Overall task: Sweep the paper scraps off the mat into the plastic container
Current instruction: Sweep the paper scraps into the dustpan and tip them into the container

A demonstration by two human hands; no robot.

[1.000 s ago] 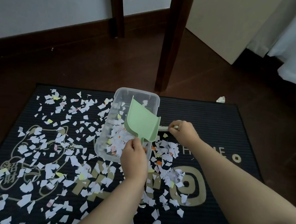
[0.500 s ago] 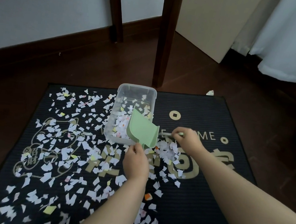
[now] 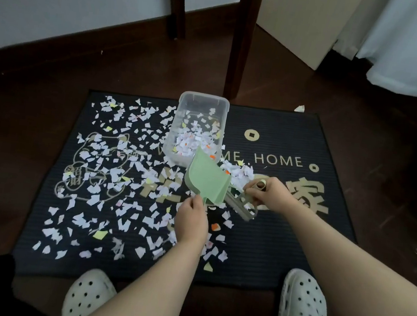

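Note:
A dark mat (image 3: 271, 235) printed with gold letters lies on the floor. Many white and coloured paper scraps (image 3: 110, 171) cover its left and middle. A clear plastic container (image 3: 200, 109) stands at the mat's far middle with scraps inside. My left hand (image 3: 192, 220) grips the handle of a green dustpan (image 3: 205, 181), whose blade tilts up near the container's near end. My right hand (image 3: 267, 194) holds a small green brush (image 3: 239, 207) low on the mat just right of the dustpan, beside a heap of scraps (image 3: 237, 173).
Two dark wooden furniture legs (image 3: 240, 37) rise behind the mat on the brown wood floor. One stray scrap (image 3: 299, 108) lies on the floor past the mat's far edge. My feet in white perforated clogs (image 3: 301, 308) rest at the mat's near edge. A white curtain (image 3: 415, 47) hangs at right.
The dustpan has come back from over the container and down toward the mat. My right hand and the brush moved nearer me. The view pulled back, showing my feet.

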